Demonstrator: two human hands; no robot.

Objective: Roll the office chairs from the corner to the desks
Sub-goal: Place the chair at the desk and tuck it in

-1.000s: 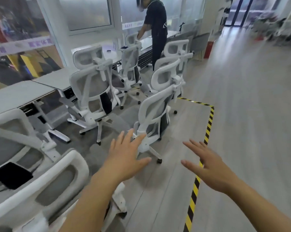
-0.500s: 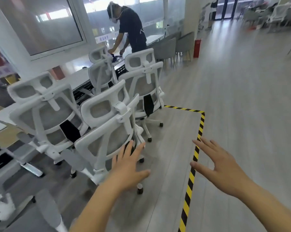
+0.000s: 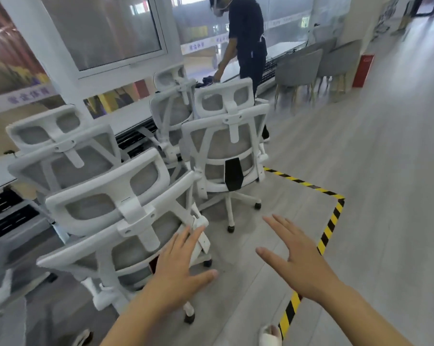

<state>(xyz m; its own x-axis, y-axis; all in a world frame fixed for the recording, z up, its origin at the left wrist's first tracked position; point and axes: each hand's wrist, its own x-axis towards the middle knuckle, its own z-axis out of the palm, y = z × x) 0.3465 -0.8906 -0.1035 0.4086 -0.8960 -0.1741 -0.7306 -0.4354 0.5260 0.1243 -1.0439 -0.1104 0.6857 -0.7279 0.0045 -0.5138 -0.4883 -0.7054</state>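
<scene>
Hovering with fingers spread and gripping nothing, a person's left hand and right hand hang just behind the nearest office chair. Whether the left fingertips touch its frame cannot be told. Four white chairs stand bunched inside the striped floor tape, close beside the long counter under the window. None looks tucked in, so most of the job appears to remain. The nearest chair turns its back to the camera with its seat facing far-left toward the counter. Its long axis runs headrest to castors, leaning toward the viewer. A second chair stands upright beyond, and a dark-clothed person works at the far counter.
</scene>
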